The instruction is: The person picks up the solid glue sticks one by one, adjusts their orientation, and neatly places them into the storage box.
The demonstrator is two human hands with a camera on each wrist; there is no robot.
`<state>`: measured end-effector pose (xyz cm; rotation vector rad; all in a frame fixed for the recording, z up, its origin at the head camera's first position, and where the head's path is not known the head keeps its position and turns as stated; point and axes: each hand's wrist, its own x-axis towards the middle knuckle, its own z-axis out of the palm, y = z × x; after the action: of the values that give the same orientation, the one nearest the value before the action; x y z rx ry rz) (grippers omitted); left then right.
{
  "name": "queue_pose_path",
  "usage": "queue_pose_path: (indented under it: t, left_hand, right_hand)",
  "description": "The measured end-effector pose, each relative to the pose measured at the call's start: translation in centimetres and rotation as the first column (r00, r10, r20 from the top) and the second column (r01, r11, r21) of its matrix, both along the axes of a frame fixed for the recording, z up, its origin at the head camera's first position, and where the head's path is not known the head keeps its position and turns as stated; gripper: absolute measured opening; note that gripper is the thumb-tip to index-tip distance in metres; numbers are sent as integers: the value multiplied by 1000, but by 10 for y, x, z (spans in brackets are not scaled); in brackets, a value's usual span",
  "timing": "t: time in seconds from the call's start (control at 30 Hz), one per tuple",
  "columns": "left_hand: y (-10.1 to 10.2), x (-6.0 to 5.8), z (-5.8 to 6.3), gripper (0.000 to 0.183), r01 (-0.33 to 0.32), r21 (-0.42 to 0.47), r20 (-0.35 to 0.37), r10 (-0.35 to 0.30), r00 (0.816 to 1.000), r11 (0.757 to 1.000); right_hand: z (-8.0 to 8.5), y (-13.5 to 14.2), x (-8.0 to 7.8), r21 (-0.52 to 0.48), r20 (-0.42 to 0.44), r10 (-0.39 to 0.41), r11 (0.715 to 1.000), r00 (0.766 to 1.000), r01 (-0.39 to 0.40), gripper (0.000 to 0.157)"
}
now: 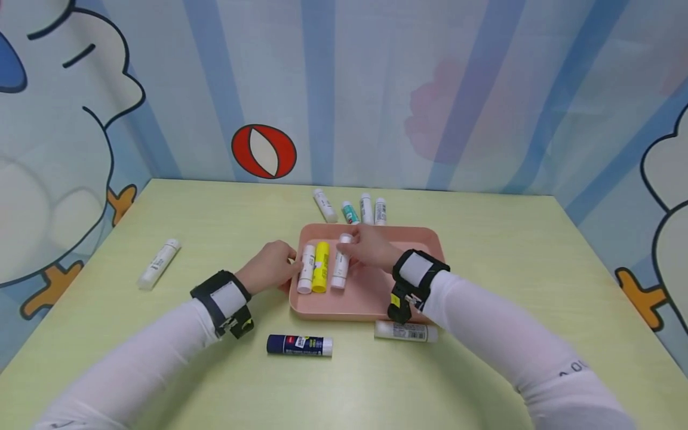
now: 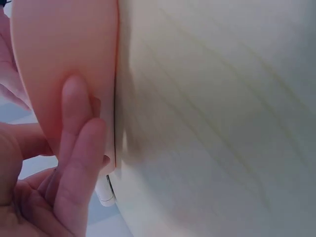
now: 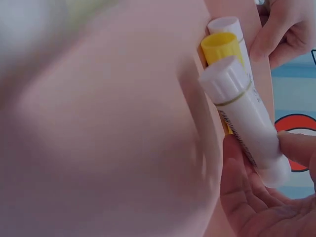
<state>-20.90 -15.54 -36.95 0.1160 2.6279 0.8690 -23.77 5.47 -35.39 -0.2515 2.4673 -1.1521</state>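
Between the thumb and fingers of my right hand (image 1: 373, 247) is a white glue stick (image 1: 340, 272), held over the pink tray (image 1: 371, 301); its capped end slants toward the near side. In the right wrist view the fingers pinch this glue stick (image 3: 247, 116) near its far end. A yellow glue stick (image 1: 321, 269) and another white glue stick (image 1: 306, 272) lie side by side at the tray's left. My left hand (image 1: 271, 267) grips the tray's left edge. In the left wrist view its fingers (image 2: 79, 153) press the tray's outer wall (image 2: 64, 34).
Several glue sticks, including a teal one (image 1: 350, 212), lie behind the tray. A white glue stick (image 1: 159, 264) lies far left on the table (image 1: 510, 263). In front lie a dark blue glue stick (image 1: 299, 345) and a white one (image 1: 407, 331). A patterned curtain (image 1: 365, 89) stands behind.
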Motion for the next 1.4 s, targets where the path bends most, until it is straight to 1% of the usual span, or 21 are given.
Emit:
queue_pose_path:
  t: [0.13,0.27,0.4,0.53,0.67,0.9,1.0,1.1,1.2,1.27,1.33,1.4]
  left_hand:
    - [0,0,0,28,-5,8,5,5,1000,1000]
    - [1,1,2,29,3,28,2,-3,1000,1000]
    - [2,3,4,28,10,45,-4,-10,1000,999]
    - [3,3,4,26,11,49,-5,-11,1000,999]
    - [3,3,4,26,11,51,-2,-11,1000,999]
    - [3,2,5,28,4,43,10,-5,1000,999]
    - [3,2,6,29,2,42,14,-2,1000,999]
    - [3,2,6,29,5,40,15,-6,1000,999]
    - [2,1,5,30,2,40,18,-3,1000,999]
    - [2,1,4,30,-4,39,21,3,1000,999]
    - [1,2,3,31,-12,39,24,11,1000,999]
    - [1,2,3,31,-18,36,25,17,1000,999]
  right_hand:
    - [-3,-4,-7,79,12,20,997,1000,-21,51]
    - [-10,-8,-18,147,30,35,988,999,-39,41]
    - [-16,-12,-26,155,60,16,988,998,-26,33]
    - [-19,-14,-29,148,64,8,989,998,-17,30]
    - [-18,-17,-30,173,53,31,984,998,-40,29]
    - [-13,-21,-26,232,45,69,970,997,-78,27]
    - [-12,-20,-27,228,51,87,969,995,-97,26]
    - [-13,-18,-29,200,76,99,973,992,-112,25]
    - [-12,-15,-32,192,102,109,973,989,-127,28]
    - [-10,-12,-33,208,111,123,967,986,-144,32]
    - [-7,-5,-31,219,97,166,958,981,-184,39]
    - [0,3,-23,215,67,214,951,975,-224,43]
